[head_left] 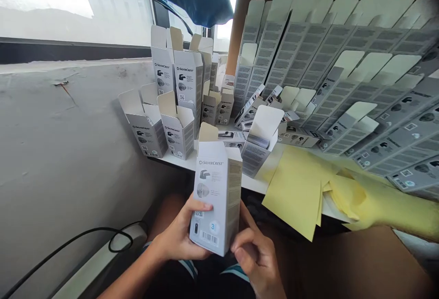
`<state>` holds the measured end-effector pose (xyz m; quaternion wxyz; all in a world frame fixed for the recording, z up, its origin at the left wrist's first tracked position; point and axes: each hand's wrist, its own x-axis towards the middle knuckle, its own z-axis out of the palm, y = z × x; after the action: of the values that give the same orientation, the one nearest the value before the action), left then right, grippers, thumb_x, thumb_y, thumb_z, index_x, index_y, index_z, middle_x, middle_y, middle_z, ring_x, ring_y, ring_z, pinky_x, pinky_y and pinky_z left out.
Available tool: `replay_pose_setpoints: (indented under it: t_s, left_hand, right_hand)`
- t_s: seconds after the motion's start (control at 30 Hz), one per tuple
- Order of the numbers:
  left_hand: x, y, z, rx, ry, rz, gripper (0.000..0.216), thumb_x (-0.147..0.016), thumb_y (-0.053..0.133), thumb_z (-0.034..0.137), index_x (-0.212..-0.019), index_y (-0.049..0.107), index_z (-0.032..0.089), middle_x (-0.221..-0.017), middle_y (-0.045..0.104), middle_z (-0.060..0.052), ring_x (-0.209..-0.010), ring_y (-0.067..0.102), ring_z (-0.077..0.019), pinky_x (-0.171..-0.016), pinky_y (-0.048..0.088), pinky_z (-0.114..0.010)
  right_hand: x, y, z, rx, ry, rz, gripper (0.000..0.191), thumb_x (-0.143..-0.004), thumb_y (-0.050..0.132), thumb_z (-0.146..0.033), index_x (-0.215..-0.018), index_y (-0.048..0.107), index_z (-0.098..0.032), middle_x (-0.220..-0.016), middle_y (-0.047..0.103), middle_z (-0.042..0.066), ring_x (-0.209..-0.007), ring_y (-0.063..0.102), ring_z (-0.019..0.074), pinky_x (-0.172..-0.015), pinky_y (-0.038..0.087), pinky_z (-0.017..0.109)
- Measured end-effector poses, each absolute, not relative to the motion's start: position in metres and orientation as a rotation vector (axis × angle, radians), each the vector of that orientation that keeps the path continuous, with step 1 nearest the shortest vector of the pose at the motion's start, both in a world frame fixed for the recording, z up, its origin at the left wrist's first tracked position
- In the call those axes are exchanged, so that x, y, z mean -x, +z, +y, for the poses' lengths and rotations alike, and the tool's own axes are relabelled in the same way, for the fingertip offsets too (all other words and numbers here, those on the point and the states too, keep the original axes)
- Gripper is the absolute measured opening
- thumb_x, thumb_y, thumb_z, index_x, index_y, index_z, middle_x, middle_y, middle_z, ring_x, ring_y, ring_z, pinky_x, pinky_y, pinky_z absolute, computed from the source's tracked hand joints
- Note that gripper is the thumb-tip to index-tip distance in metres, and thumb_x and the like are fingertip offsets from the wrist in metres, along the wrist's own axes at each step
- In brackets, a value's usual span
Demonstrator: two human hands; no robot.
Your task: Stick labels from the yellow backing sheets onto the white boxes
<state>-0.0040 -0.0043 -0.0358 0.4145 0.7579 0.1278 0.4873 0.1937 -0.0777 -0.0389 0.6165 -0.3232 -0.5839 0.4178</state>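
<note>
I hold a grey and white SilverCrest carton upright over my lap, its top flap standing open. My left hand wraps round its lower left side, thumb across the front near the barcode. My right hand grips the carton's lower right corner and bottom, fingers curled. The box sits just in front of the white table's edge.
Several open cartons stand at the table's left and back. Flat unfolded cartons lean in rows at the right. Yellow paper sheets hang over the table edge. A black cable loops by the grey wall. Blue cloth hangs above.
</note>
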Motion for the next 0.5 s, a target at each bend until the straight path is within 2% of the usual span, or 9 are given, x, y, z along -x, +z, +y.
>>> replay_pose_setpoints:
  t_s: [0.07, 0.17, 0.23, 0.3, 0.37, 0.5]
  left_hand:
    - [0.006, -0.038, -0.004, -1.949, 1.197, 0.395, 0.077, -0.075, 0.081, 0.023, -0.135, 0.034, 0.032, -0.15, 0.03, -0.017, -0.141, 0.04, -0.0364, -0.104, 0.048, -0.05]
    - [0.011, -0.035, -0.003, -2.069, 1.155, 0.464, 0.087, -0.075, 0.082, 0.02, -0.142, 0.027, 0.033, -0.165, -0.002, -0.019, -0.155, 0.005, -0.0418, -0.113, 0.035, -0.061]
    - [0.014, -0.031, -0.003, -2.197, 1.177, 0.458, 0.106, -0.075, 0.082, 0.014, -0.154, 0.016, 0.036, -0.166, -0.021, -0.016, -0.154, -0.017, -0.0428, -0.117, 0.023, -0.067]
    - [0.016, -0.026, -0.003, -2.323, 1.191, 0.449, 0.121, -0.071, 0.083, 0.006, -0.159, 0.007, 0.04, -0.163, -0.034, -0.011, -0.147, -0.031, -0.0433, -0.118, 0.012, -0.071]
    - [0.017, -0.022, -0.004, -2.404, 1.148, 0.451, 0.125, -0.068, 0.081, -0.002, -0.159, 0.009, 0.045, -0.162, -0.039, -0.006, -0.144, -0.037, -0.0437, -0.118, 0.013, -0.072]
    - [0.015, -0.014, -0.007, -2.426, 1.037, 0.503, 0.11, -0.07, 0.074, -0.007, -0.154, 0.026, 0.045, -0.164, -0.033, -0.005, -0.148, -0.028, -0.0448, -0.116, 0.031, -0.065]
  right_hand:
    - [-0.19, -0.037, -0.079, 0.788, 1.004, -1.318, 0.015, -0.093, 0.063, -0.033, -0.083, 0.069, -0.023, -0.162, 0.037, 0.008, -0.144, 0.043, 0.0335, -0.109, 0.045, 0.047]
    - [-0.187, -0.03, -0.08, 0.827, 1.062, -1.304, 0.014, -0.092, 0.064, -0.032, -0.083, 0.07, -0.023, -0.159, 0.041, 0.01, -0.142, 0.046, 0.0329, -0.109, 0.045, 0.046]
    - [-0.187, -0.023, -0.081, 0.823, 1.107, -1.304, 0.014, -0.092, 0.064, -0.032, -0.082, 0.069, -0.023, -0.155, 0.047, 0.01, -0.139, 0.05, 0.0322, -0.108, 0.046, 0.045]
    - [-0.186, -0.018, -0.083, 0.801, 1.156, -1.296, 0.014, -0.092, 0.063, -0.031, -0.082, 0.069, -0.024, -0.152, 0.05, 0.009, -0.137, 0.051, 0.0313, -0.108, 0.046, 0.045]
    - [-0.185, -0.014, -0.085, 0.794, 1.178, -1.27, 0.014, -0.092, 0.063, -0.03, -0.082, 0.069, -0.024, -0.153, 0.048, 0.007, -0.139, 0.05, 0.0306, -0.11, 0.044, 0.045]
    - [-0.183, -0.013, -0.087, 0.814, 1.155, -1.224, 0.012, -0.092, 0.063, -0.027, -0.083, 0.07, -0.024, -0.156, 0.044, 0.007, -0.141, 0.047, 0.0312, -0.114, 0.04, 0.047]
